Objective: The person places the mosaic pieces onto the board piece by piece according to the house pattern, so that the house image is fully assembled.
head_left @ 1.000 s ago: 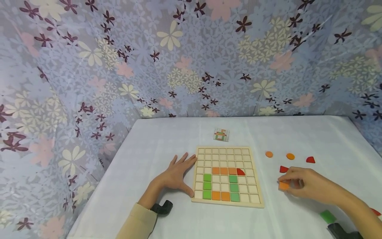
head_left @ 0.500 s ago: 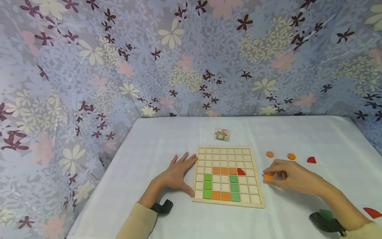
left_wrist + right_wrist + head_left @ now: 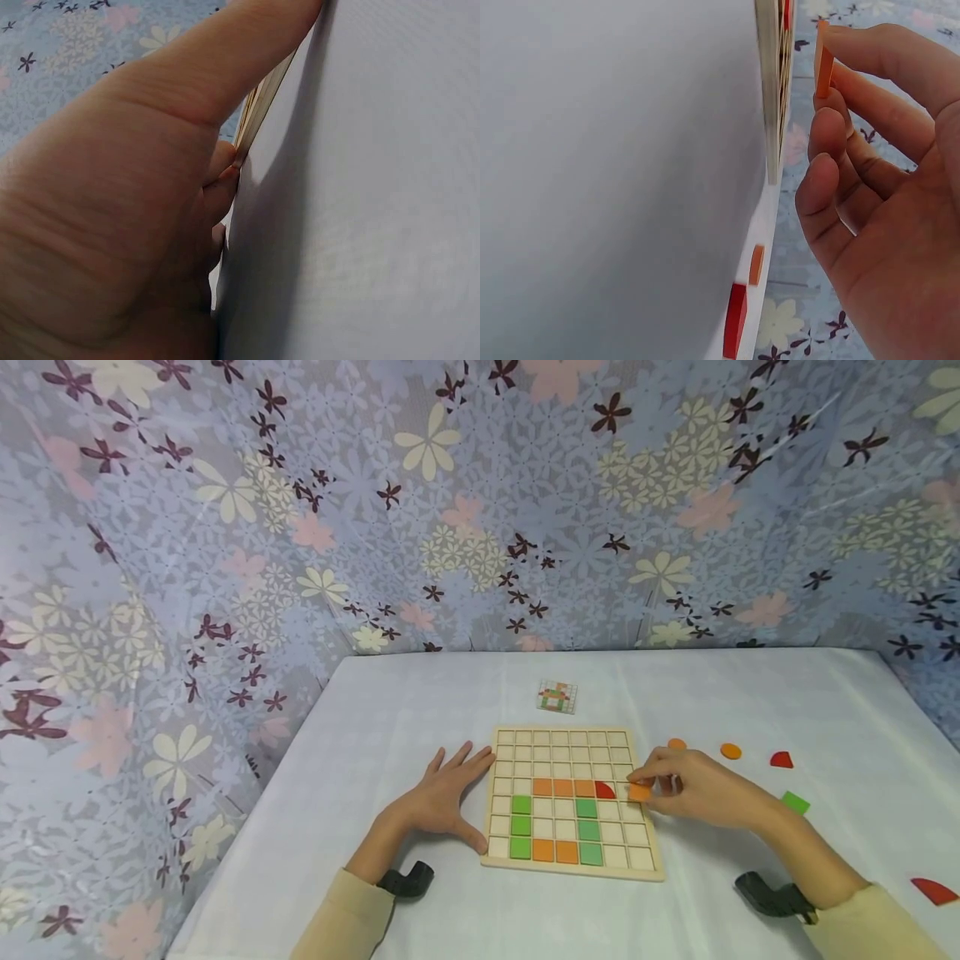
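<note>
My right hand pinches an orange square tile between thumb and fingers, over the right edge of a wooden grid board. In the right wrist view the tile stands edge-on in the fingertips, apart from the board. On the board lie green squares, orange squares and a red quarter-circle. My left hand has its fingers spread, with fingertips and thumb touching the board's left side. The left wrist view shows that thumb along the board's edge.
A small pattern card lies behind the board. Right of it are orange discs, one partly covered by my right hand, a red quarter-circle piece, a light green tile and another red piece. A floral cloth hangs behind.
My right hand has carried the orange tile leftward and slightly away from me, from the table to over the board's right edge. The left hand and board have stayed still.
</note>
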Demonstrator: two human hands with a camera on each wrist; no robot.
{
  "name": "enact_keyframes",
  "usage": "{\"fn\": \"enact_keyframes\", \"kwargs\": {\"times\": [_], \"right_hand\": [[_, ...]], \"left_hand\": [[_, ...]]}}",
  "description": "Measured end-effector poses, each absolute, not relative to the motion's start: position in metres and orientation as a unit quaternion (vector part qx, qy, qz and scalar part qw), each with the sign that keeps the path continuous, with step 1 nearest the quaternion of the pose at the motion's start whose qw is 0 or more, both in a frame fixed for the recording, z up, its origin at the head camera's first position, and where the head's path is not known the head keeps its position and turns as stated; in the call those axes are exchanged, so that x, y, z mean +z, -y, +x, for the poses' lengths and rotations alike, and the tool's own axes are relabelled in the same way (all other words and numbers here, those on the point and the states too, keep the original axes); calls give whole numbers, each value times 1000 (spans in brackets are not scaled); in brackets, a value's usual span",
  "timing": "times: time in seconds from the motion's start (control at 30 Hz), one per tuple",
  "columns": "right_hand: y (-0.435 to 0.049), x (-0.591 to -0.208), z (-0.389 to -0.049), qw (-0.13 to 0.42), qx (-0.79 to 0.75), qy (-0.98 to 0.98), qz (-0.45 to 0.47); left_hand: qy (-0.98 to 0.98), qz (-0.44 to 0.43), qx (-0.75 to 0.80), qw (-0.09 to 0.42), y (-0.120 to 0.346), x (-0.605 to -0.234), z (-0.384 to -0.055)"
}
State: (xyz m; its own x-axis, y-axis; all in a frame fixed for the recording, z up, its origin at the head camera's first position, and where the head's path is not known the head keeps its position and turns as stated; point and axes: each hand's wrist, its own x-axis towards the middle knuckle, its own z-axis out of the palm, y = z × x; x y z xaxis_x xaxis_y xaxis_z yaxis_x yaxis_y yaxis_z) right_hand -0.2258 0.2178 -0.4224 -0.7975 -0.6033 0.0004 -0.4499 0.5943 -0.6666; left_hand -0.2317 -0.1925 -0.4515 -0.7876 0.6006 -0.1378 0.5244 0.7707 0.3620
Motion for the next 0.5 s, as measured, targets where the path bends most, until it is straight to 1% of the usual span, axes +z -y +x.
{"fn": "enact_keyframes", "kwargs": {"times": [0.5], "right_hand": [[-178,-418,-242,115,-340,-869,-341]], "left_hand": [[-934,298,151,124,191,-452,-232]]}}
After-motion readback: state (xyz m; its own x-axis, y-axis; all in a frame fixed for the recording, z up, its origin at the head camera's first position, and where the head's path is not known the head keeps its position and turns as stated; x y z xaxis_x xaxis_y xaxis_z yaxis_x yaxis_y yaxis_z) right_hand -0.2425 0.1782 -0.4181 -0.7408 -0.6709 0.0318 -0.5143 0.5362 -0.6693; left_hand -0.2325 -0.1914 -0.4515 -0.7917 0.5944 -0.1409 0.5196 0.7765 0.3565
